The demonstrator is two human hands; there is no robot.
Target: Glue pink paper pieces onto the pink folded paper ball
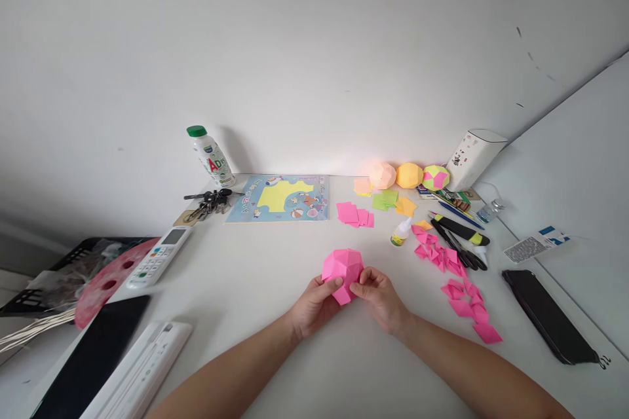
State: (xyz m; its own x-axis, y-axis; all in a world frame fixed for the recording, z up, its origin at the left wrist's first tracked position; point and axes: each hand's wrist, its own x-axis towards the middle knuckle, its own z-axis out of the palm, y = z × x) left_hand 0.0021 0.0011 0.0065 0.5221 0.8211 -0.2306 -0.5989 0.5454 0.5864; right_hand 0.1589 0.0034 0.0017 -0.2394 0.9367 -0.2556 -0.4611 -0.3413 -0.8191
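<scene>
A pink folded-paper ball point(343, 266), faceted and made of several pieces, is held up over the table in front of me. My left hand point(316, 304) grips it from the left, thumb across its lower front. At the ball's lower right edge, my right hand point(382, 298) pinches with thumb and index finger. The ball's underside is hidden by my fingers. To the right lie folded pink paper pieces point(462, 301) in a loose row. A small glue bottle point(401, 233) with a white nozzle stands beyond my right hand.
Behind are finished paper balls point(409, 175), sticky-note stacks point(354, 215) and a blue sticker sheet point(240, 204). Scissors point(466, 252), a black pouch point(550, 317) and a white holder point(474, 157) are right. Left are a bottle point(212, 158), keys point(209, 203) and a remote point(160, 256).
</scene>
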